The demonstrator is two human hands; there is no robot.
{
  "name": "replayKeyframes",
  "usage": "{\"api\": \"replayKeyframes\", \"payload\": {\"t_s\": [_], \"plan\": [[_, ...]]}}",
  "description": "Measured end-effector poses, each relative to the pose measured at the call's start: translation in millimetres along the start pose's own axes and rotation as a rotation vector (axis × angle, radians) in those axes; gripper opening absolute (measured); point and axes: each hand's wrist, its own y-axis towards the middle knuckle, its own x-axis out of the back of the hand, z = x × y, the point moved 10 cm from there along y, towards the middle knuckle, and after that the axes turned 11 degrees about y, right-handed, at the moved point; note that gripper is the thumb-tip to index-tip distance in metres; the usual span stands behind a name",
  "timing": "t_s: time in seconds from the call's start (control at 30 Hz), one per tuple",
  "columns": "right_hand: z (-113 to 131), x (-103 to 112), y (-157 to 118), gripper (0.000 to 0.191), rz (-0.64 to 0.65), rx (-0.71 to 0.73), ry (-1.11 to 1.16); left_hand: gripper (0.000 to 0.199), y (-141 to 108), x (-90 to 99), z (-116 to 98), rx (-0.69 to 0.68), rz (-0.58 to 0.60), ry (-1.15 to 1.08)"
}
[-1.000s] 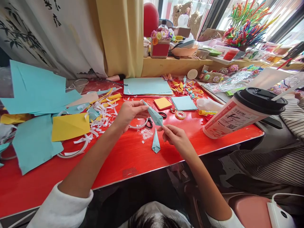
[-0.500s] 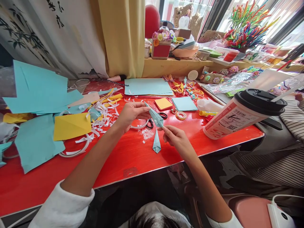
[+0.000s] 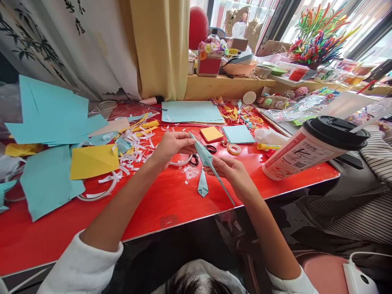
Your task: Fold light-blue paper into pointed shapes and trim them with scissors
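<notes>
Above the red table, my left hand (image 3: 174, 148) pinches the pointed upper end of a folded light-blue paper piece (image 3: 203, 153) between thumb and fingers. The fingers of my right hand (image 3: 232, 170) close on its lower end. From there a long, thin blue paper point (image 3: 224, 189) slants down toward the table's front edge; where it joins the piece is partly hidden by my fingers. A smaller folded blue paper piece (image 3: 203, 186) lies on the table just below, its narrow tip upward. Black-handled scissors (image 3: 210, 149) rest behind my hands.
Large blue sheets (image 3: 52, 112), a yellow sheet (image 3: 94, 162) and white paper scraps (image 3: 137, 153) cover the left. Square blue papers (image 3: 239, 134) and yellow ones (image 3: 212, 133) lie behind. A tall drink cup (image 3: 301, 151) leans into view at right; beyond it shows a person's striped sleeve (image 3: 378, 153).
A long, thin paper point now sticks out downward from the folded piece at my right hand. My right hand has shifted slightly up and right; my left hand keeps its pinch.
</notes>
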Motion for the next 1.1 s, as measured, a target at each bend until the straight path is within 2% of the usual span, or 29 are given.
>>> {"api": "replayKeyframes", "payload": {"t_s": [0.17, 0.37, 0.47, 0.6, 0.73, 0.87, 0.93, 1.0, 1.1], "plan": [[1, -4, 7, 0.024, -0.023, -0.023, 0.024, 0.02, -2, -4.0, -2, -0.008, 0.02, -0.008], [0, -7, 9, 0.027, -0.013, 0.01, 0.046, 0.017, 0, -1.4, 3, 0.017, 0.028, -0.014], [0, -10, 8, 0.032, 0.068, -0.014, 0.052, 0.017, 2, 3.0, 5, 0.038, 0.014, -0.026], [2, -8, 8, 0.046, 0.109, -0.065, 0.027, 0.018, 2, 2.6, 6, 0.05, 0.044, -0.024], [4, -21, 11, 0.037, 0.218, -0.096, -0.044, 0.018, 1, -4.3, 6, 0.047, 0.098, -0.001], [8, -25, 20, 0.026, 0.186, -0.069, -0.063, 0.018, 1, -4.8, 7, 0.039, 0.131, 0.011], [11, -27, 22, 0.022, 0.19, -0.062, -0.073, 0.019, -1, -3.3, 4, 0.027, 0.192, 0.05], [14, -33, 23, 0.021, 0.25, -0.077, -0.099, 0.021, -5, 1.4, 1, 0.025, 0.277, 0.149], [19, -47, 20, 0.021, 0.423, -0.132, -0.178, 0.019, -13, 22.2, 1, 0.088, 0.331, 0.346]]}}
